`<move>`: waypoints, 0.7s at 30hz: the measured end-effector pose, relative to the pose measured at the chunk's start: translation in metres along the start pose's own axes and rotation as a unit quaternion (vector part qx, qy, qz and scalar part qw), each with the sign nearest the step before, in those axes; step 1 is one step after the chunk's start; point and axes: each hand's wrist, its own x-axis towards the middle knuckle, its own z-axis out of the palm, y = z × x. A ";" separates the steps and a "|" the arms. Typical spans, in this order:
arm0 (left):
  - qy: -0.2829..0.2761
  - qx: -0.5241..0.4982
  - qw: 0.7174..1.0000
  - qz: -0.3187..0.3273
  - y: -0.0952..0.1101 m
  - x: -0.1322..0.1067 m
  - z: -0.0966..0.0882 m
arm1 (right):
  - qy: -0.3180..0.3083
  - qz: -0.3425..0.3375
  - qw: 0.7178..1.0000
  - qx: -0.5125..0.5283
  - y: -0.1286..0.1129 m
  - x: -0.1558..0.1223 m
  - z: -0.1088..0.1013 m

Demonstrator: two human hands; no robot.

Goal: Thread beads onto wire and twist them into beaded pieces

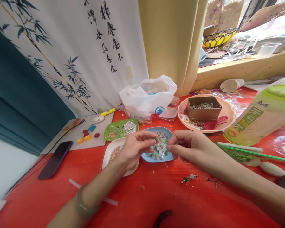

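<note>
My left hand (pixel 139 147), with a pale bangle (pixel 83 202) on its forearm, pinches a small dark green bead (pixel 156 139) between thumb and fingertips. Facing it, my right hand (pixel 186 144) is closed in a pinch; what it holds is too small to make out. Both hands are over a blue dish (pixel 154 158) of green, white and gold beads. Partly behind my left wrist is a white dish (pixel 106 158) of gold beads. On the red table (pixel 137 209), below my right hand, lies a little cluster of strung beads (pixel 190 178).
A green tray (pixel 118 129) of beads and a white plastic bag (pixel 147 95) stand behind. To the right are a peach bowl (pixel 229 123) holding a brown box (pixel 204 112), and a large bottle (pixel 258 110). A phone (pixel 55 160) lies at left.
</note>
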 end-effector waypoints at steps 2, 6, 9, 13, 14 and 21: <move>-0.002 0.003 1.000 0.000 0.000 0.000 0.000 | 0.000 -0.001 1.000 -0.005 0.001 0.000 0.001; -0.008 0.033 0.999 0.018 0.000 0.000 -0.002 | 0.001 -0.005 1.000 -0.017 0.003 -0.001 0.001; -0.022 0.116 0.990 0.077 0.002 -0.002 -0.003 | 0.003 -0.004 1.000 -0.027 0.003 -0.002 0.001; -0.022 0.226 0.962 0.151 0.008 -0.008 -0.001 | -0.007 -0.010 1.000 -0.023 0.003 -0.001 0.002; -0.024 0.239 0.958 0.158 0.009 -0.009 0.000 | -0.011 -0.011 1.000 -0.017 0.003 0.000 0.003; -0.025 0.243 0.956 0.160 0.013 -0.013 0.004 | -0.027 -0.014 0.998 0.052 0.005 0.003 0.004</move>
